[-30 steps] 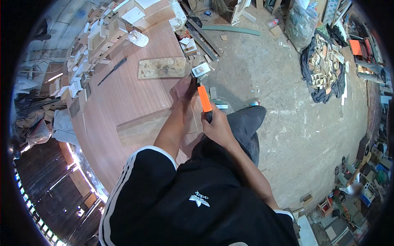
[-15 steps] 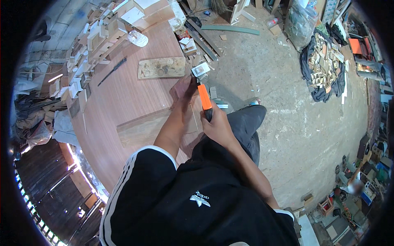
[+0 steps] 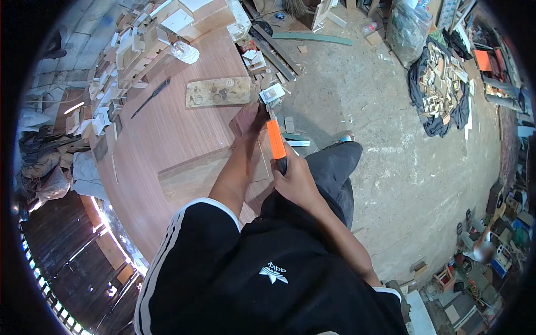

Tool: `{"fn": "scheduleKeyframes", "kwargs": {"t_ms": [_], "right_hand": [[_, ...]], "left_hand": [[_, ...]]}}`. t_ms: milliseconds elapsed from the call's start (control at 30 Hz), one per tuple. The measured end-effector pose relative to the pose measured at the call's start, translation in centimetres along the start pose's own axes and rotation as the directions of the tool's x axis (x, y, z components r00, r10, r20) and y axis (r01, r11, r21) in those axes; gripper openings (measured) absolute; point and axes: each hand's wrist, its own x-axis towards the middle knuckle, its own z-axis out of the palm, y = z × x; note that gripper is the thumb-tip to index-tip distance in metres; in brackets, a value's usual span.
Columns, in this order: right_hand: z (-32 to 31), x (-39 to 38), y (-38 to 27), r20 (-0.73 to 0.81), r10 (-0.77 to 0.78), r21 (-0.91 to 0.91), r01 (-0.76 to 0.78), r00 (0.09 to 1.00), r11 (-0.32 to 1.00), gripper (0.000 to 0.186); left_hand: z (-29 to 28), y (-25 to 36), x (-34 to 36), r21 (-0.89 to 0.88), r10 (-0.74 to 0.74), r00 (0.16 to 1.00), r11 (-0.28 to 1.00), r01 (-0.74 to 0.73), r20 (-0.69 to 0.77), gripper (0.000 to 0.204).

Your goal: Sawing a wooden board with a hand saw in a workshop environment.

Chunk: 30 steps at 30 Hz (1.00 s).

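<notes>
My right hand (image 3: pixel 297 177) is closed around the black grip of a tool with a long orange body (image 3: pixel 276 139). A narrow metal part runs from the tool's far end toward my left hand; the exact kind of tool cannot be made out. At the table's right edge my left hand (image 3: pixel 255 116) is closed, in shadow, with its fingertips partly hidden. Right by those fingertips is a small white piece with a wooden square on it (image 3: pixel 272 93). A worn, stained wooden block (image 3: pixel 218 92) lies on the table (image 3: pixel 162 131) just beyond my left hand.
Under my left forearm lies a flat wooden board (image 3: pixel 187 176). A dark slim tool (image 3: pixel 151 97) and a clear plastic container (image 3: pixel 185 52) rest farther left, beside stacked white-and-wood pieces (image 3: pixel 137 50). Wood scraps (image 3: pixel 444 84) fill a dark sack on the floor. Another person (image 3: pixel 481 252) is far right.
The orange tool and my right hand have shifted slightly toward me, showing more of the metal part. My left hand stays at the table edge.
</notes>
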Motion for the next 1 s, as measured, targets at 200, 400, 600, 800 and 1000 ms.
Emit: {"fn": "scheduleKeyframes", "kwargs": {"t_ms": [200,400,600,800,1000], "right_hand": [[-3.7,-6.7,-7.0,0.133,0.069,0.148,-0.089,0.989,0.985,0.036],[-1.4,-2.4,-0.8,-0.048,-0.027,0.044,0.029,0.998,0.999,0.023],[1.1,-1.4,-0.8,-0.123,-0.180,-0.069,0.173,0.976,0.982,0.032],[-1.3,-5.3,-3.5,0.062,-0.004,0.059,0.001,0.998,0.998,0.048],[-1.2,-4.2,-4.2,0.137,0.023,0.026,-0.027,0.990,0.999,0.037]], "left_hand": [[1.6,-1.3,0.0,0.002,-0.021,1.000,1.000,0.021,0.007,0.021],[1.6,-2.9,0.1,0.054,0.073,0.994,0.996,-0.069,-0.087,0.024],[0.0,-2.1,1.5,0.062,0.090,0.991,0.995,-0.084,-0.100,0.024],[0.0,-1.8,1.2,0.051,0.087,0.992,0.995,-0.082,-0.096,0.024],[0.7,-1.0,1.2,0.033,0.098,0.990,0.995,-0.095,-0.100,0.024]]}}
